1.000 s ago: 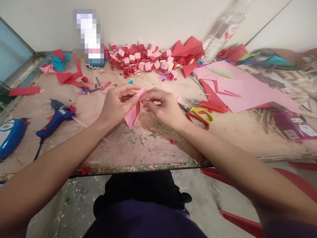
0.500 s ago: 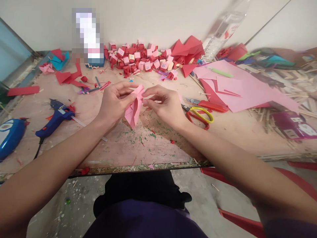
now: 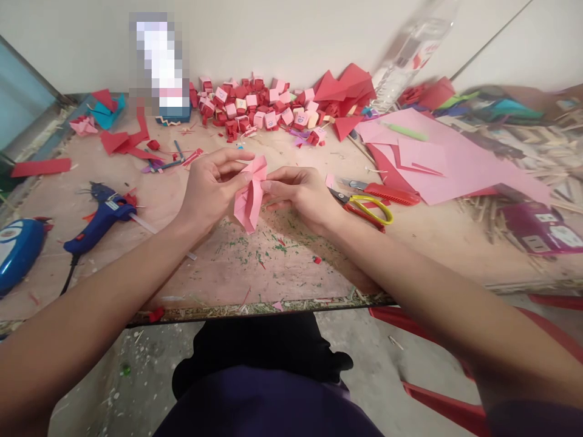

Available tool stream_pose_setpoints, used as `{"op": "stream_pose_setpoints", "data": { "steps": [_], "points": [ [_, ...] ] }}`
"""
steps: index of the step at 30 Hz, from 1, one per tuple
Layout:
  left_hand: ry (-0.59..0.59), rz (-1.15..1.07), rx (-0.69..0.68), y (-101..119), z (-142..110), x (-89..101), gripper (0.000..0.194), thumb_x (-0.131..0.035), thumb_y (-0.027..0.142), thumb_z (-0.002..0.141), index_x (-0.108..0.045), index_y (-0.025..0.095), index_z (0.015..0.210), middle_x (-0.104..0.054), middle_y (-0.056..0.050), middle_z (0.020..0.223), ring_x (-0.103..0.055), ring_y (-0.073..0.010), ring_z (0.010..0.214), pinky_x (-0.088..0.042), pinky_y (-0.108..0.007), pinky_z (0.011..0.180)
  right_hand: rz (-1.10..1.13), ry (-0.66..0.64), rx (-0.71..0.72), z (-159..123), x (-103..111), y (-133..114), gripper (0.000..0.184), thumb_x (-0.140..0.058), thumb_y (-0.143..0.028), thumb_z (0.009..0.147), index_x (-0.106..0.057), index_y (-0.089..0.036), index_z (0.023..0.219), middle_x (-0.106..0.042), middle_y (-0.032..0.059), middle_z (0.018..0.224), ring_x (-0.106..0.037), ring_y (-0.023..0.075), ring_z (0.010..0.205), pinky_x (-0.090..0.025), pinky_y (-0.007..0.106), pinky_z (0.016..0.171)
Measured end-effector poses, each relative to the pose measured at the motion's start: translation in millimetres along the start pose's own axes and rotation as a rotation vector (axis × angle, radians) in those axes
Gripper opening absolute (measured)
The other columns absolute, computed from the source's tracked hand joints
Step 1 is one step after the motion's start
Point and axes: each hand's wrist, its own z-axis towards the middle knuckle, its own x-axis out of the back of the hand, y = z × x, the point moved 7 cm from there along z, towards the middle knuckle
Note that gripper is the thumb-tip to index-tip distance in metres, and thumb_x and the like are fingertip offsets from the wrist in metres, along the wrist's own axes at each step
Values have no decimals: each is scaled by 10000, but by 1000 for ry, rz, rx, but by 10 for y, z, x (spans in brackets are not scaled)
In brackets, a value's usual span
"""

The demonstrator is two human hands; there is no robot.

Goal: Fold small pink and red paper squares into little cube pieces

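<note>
A creased piece of folded pink paper (image 3: 249,205) is held up off the table between both hands, its lower end pointing down toward me. My left hand (image 3: 212,185) pinches its left side between thumb and fingers. On the other side, my right hand (image 3: 298,193) grips the paper's right edge near the middle, thumb on top; some of its fingertips are hidden behind the sheet. Right beside that hand lie scissors (image 3: 372,206) with yellow and red handles, and a red-handled box cutter (image 3: 387,193).
Many small red and pink paper cubes (image 3: 271,118) are heaped along the back wall. Pink sheets (image 3: 473,161), a plastic bottle (image 3: 412,57) and wooden sticks (image 3: 558,145) are at right. At left are a blue glue gun (image 3: 100,215) and a pixelated upright object (image 3: 159,67).
My right hand has shifted slightly down, and its fingers have closed in on the paper's right edge. The paper has turned a little and opened wider; my left hand keeps its hold.
</note>
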Motion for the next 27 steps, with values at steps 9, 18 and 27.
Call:
{"op": "stream_pose_setpoints", "data": {
  "steps": [9,18,27],
  "points": [
    [-51,138,-233,237,-40,1,153,-750,172,856,-744,264,979,-787,-3,1206,-755,-200,1063,-639,-319,775,84,-29,-35,27,1,13,348,-1030,-422,711,-803,-180,819,-821,94,835,-781,213,730,-674,328,660],
    [-76,289,-308,241,-60,-25,168,-725,187,918,-841,309,926,-796,-8,1144,-738,-217,1037,-625,-396,910,-13,12,0,15,22,-13,232,-961,-364,764,-803,-199,809,-799,44,786,-770,197,737,-665,307,679],
    [-50,330,-211,245,-81,-38,105,-740,178,875,-801,263,878,-807,-5,955,-731,-203,913,-631,-340,851,-137,-4,127,2,-10,-50,150,-845,-317,847,-855,-191,928,-796,41,823,-779,194,775,-666,296,685]
  ]
}}
